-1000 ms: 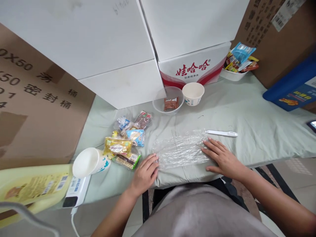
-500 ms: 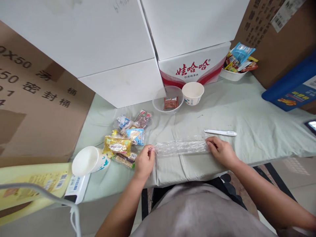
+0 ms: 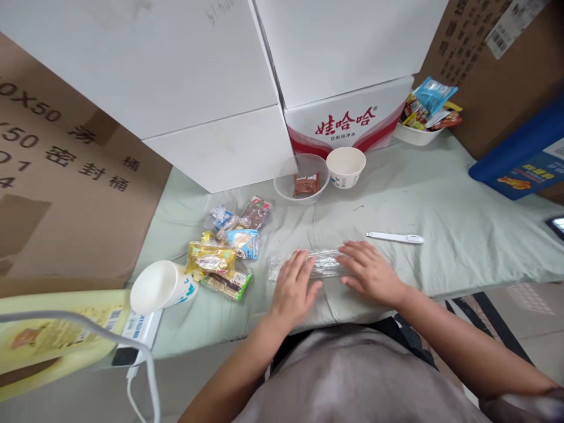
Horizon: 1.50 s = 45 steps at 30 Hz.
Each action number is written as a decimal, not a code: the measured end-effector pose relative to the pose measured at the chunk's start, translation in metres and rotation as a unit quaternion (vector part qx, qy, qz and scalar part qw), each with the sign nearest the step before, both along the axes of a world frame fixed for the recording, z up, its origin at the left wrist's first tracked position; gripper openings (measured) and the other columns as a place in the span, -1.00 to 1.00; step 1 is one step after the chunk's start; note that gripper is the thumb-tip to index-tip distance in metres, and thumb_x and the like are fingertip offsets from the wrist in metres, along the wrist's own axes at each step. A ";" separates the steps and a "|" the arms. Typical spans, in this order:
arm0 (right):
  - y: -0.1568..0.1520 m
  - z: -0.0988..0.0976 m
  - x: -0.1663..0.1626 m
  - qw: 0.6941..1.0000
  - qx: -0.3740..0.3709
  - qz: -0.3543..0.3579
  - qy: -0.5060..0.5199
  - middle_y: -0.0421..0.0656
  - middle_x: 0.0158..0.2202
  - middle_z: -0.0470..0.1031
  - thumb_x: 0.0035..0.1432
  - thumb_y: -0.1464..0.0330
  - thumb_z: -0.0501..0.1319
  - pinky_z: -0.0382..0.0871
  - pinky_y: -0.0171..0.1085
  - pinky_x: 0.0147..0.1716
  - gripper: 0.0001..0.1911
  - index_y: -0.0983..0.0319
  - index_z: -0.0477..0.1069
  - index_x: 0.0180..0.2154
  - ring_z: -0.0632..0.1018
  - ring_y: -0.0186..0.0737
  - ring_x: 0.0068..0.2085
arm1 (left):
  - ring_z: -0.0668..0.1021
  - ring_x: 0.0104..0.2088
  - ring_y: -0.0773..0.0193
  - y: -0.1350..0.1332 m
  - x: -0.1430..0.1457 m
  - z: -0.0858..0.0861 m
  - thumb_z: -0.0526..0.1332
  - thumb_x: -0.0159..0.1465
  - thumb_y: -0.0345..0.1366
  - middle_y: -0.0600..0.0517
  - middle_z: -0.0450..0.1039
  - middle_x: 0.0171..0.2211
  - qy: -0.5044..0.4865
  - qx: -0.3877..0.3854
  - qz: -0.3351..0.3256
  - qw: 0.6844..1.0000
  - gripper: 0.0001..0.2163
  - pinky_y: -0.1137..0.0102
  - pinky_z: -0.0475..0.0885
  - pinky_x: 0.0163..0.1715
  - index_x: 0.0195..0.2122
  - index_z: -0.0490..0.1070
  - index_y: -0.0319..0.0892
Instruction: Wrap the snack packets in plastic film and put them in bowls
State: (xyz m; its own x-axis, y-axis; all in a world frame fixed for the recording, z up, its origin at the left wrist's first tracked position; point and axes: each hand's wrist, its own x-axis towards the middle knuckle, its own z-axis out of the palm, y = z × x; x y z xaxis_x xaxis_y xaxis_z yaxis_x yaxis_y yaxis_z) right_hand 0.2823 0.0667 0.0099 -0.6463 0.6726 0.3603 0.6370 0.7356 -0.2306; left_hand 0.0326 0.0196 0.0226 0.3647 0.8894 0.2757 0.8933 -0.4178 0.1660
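Observation:
A strip of folded clear plastic film (image 3: 325, 262) lies on the pale green cloth (image 3: 440, 200) near the front edge. My left hand (image 3: 293, 289) lies flat on its left part, fingers stretched out. My right hand (image 3: 369, 272) presses flat on its right part, fingers spread. Only the film's middle and left end show between and beside the hands.
Several snack packets (image 3: 225, 252) lie to the left beside a tipped paper cup (image 3: 157, 286). A clear bowl (image 3: 301, 178) with a packet and a paper cup (image 3: 346, 167) stand behind. A white pen-like tool (image 3: 394, 237) lies to the right. Boxes (image 3: 211, 88) wall the back.
The film went from a wide sheet to a narrow folded strip. Both hands moved inward from its ends and now lie flat on it.

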 end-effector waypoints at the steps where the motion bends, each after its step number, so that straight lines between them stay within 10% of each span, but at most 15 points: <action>1: -0.001 -0.003 -0.003 0.999 -0.010 0.040 -0.029 0.03 0.21 0.35 0.31 0.05 0.06 0.11 0.08 0.21 -0.43 0.25 0.30 0.19 0.24 0.06 0.28 | 0.17 0.31 -0.11 -0.002 0.004 -0.005 0.10 0.35 -0.10 -0.22 0.19 0.28 0.025 -0.038 -0.011 0.999 -0.48 0.00 0.18 0.21 0.28 0.16 -0.20; 6: -0.003 -0.016 0.008 0.991 -0.064 -0.003 -0.116 0.02 0.36 0.11 0.20 -0.09 0.10 -0.12 0.19 0.27 -0.20 0.22 0.13 0.31 0.01 0.17 0.37 | -0.07 0.37 -0.31 -0.004 -0.001 -0.027 0.15 0.27 0.07 -0.14 -0.08 0.40 0.109 -0.140 0.071 0.982 -0.31 -0.25 -0.04 0.23 0.36 0.03 -0.03; 11: -0.017 -0.003 0.032 0.990 -0.097 -0.001 -0.099 0.09 0.29 0.22 0.07 -0.01 0.29 0.14 0.16 0.17 -0.20 0.23 0.23 0.24 0.21 0.21 0.28 | 0.11 0.31 -0.29 -0.010 0.000 -0.014 0.18 0.28 -0.06 -0.30 0.12 0.30 0.037 -0.059 0.124 0.990 -0.42 -0.18 0.12 0.19 0.27 0.20 -0.22; 19: -0.045 0.028 0.028 0.962 -0.273 0.024 0.007 -0.07 -0.22 0.57 0.30 0.11 0.11 0.44 -0.24 -0.36 -0.53 0.22 0.32 0.13 0.59 -0.16 -0.30 | 0.43 0.00 0.00 -0.025 0.050 -0.014 0.23 0.24 -0.19 -0.14 0.46 -0.06 -0.066 -0.077 -0.211 0.972 -0.64 0.12 0.40 -0.02 0.04 0.40 -0.16; 26: -0.022 0.026 0.021 0.968 -0.221 0.085 0.085 -0.03 -0.11 0.53 0.28 0.49 -0.02 0.42 -0.12 -0.09 -0.64 0.24 0.43 0.02 0.48 -0.13 -0.07 | 0.51 -0.14 0.22 -0.025 0.052 -0.017 0.09 0.34 -0.35 -0.01 0.54 -0.26 -0.198 -0.096 -0.274 0.936 -0.83 0.29 0.43 -0.09 -0.22 0.49 -0.11; 31: -0.015 0.011 0.000 0.967 -0.218 0.112 0.077 -0.02 -0.18 0.51 0.16 0.56 0.07 0.40 -0.08 -0.11 -0.68 0.25 0.51 -0.13 0.43 -0.11 -0.13 | 0.55 -0.23 0.26 -0.013 0.036 -0.004 0.06 0.37 -0.26 -0.04 0.53 -0.27 -0.385 -0.172 -0.055 0.905 -0.82 0.35 0.48 -0.19 -0.20 0.42 -0.17; 35: -0.014 0.010 -0.007 0.969 -0.217 0.087 0.073 -0.04 -0.23 0.50 0.22 0.52 0.06 0.40 -0.11 -0.14 -0.71 0.26 0.48 -0.11 0.42 -0.13 -0.18 | 0.49 -0.17 0.13 0.006 0.015 -0.009 0.11 0.33 -0.25 -0.06 0.50 -0.27 -0.258 -0.077 0.112 0.957 -0.79 0.19 0.42 -0.11 -0.40 0.44 -0.16; 45: -0.011 0.007 -0.027 0.979 -0.201 -0.022 0.029 -0.12 -0.36 0.50 0.27 0.33 0.17 0.33 -0.17 -0.20 -0.85 0.23 0.47 -0.30 0.44 -0.15 -0.27 | 0.41 -0.15 0.04 0.017 0.009 -0.020 0.25 0.22 -0.28 -0.10 0.40 -0.22 -0.131 -0.004 0.183 0.974 -0.85 0.09 0.37 -0.09 -0.47 0.38 -0.16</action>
